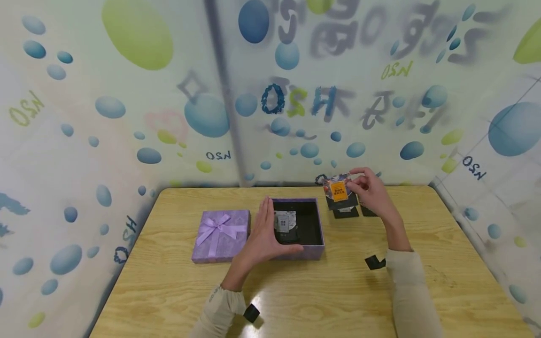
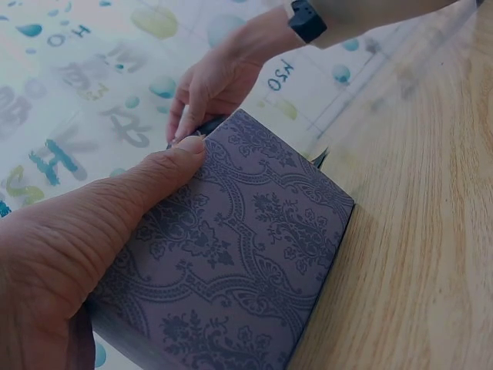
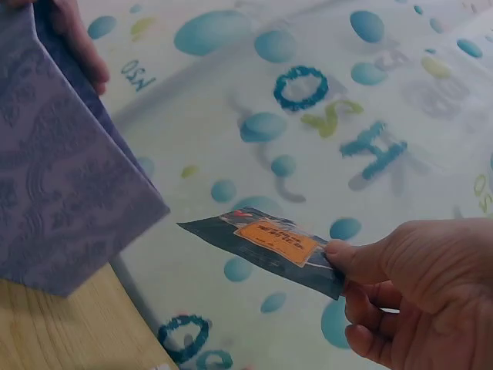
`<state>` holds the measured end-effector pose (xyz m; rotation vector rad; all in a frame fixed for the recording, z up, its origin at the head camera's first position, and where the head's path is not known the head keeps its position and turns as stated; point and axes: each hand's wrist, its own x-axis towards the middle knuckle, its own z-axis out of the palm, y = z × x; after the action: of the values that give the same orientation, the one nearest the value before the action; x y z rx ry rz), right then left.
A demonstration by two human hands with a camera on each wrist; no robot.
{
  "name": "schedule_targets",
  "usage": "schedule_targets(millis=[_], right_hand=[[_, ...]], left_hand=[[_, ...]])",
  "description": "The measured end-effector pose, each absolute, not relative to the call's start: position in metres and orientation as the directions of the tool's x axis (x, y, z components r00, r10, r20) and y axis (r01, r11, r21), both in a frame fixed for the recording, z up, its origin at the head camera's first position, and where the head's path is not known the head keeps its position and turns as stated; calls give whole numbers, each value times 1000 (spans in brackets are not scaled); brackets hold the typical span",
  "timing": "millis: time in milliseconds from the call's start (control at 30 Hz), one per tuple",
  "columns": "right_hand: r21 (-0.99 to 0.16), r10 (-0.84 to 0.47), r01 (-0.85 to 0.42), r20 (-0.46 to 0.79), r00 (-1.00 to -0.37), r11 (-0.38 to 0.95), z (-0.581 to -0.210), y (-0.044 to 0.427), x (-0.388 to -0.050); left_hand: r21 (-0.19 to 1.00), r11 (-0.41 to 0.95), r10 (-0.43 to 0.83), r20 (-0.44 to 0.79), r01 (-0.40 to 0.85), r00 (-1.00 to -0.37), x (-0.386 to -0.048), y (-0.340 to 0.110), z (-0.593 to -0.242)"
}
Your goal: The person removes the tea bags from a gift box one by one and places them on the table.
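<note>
With thumb and fingertips my right hand (image 1: pixel 372 192) pinches a flat dark sachet with an orange label (image 1: pixel 339 191) by its edge, up off the table to the right of the box. The right wrist view shows that sachet (image 3: pixel 277 243) tilted and the thumb on its corner. My left hand (image 1: pixel 263 234) rests on the left part of an open purple patterned box (image 1: pixel 302 253), fingers straight along its left side and thumb stretched along the front. Inside the box lies a grey-labelled sachet (image 1: pixel 284 223). In the left wrist view the thumb touches the box wall (image 2: pixel 231 247).
Left of the box sits its purple lid (image 1: pixel 221 234) with a ribbon bow. Dark sachets (image 1: pixel 346 212) lie on the wooden table (image 1: pixel 321 295) under the right hand. A wall with printed bubbles (image 1: pixel 310 150) stands at the table's back edge.
</note>
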<state>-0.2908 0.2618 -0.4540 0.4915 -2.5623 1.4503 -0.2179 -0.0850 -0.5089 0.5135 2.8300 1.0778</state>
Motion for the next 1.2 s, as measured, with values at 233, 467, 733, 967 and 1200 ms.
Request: schedule_targets(millis=[233,467,733,967,1200], right_hand=[[-862,-71,-214,205,-976,460,-465,286,-294],[-846,78,-152,222,-972,512,-477,306,-296],[-837,181,-70,198,-963,542,-486,323,-297],[-839,315,51,146,-938,541,-501,342,-300],[-849,473,192,76,-878,493,-509,358,-300]], left_hand=[[654,702,330,52,282,-942,-218,-85,-509],[658,696,334,55,286,-941,-218,-85,-510],[654,702,332,53,284,-942,-218,-85,-508],[655,702,331,48,280,-942,-218,-84,-508],[657,701,331,47,279,-943,-218,-84,-508]])
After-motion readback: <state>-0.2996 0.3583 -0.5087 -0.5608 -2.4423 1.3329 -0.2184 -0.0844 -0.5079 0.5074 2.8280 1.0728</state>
